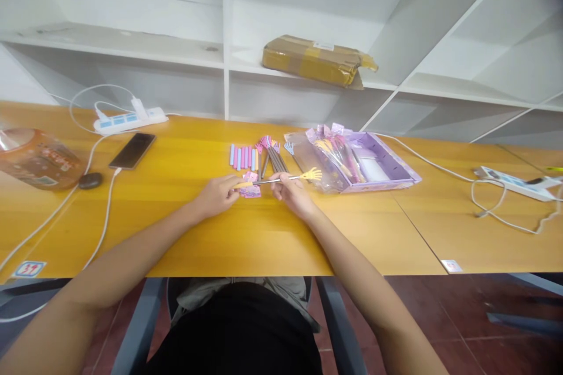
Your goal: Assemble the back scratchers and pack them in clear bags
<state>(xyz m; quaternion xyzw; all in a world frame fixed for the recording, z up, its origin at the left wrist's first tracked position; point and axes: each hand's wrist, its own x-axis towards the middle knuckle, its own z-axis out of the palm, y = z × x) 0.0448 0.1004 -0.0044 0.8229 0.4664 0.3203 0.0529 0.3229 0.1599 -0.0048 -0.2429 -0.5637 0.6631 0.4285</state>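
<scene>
Both my hands hold one thin metal rod with a small yellow hand-shaped head (311, 174) over the yellow table (264, 234). My left hand (219, 194) pinches its yellow handle end, fingers closed. My right hand (290, 190) grips the rod's middle, fingers closed. Just beyond lie a row of pastel handle sleeves (243, 157), a bundle of similar rods with pink and blue heads (271, 155), and a small pink wrapper (250, 184) under the rod.
A purple box (382, 167) with clear plastic packets stands to the right. At the left are a phone (132, 150), a power strip (129, 120), cables and an orange jar (37, 158). Another power strip (514, 181) lies far right. A cardboard parcel (316, 60) rests on the white shelf.
</scene>
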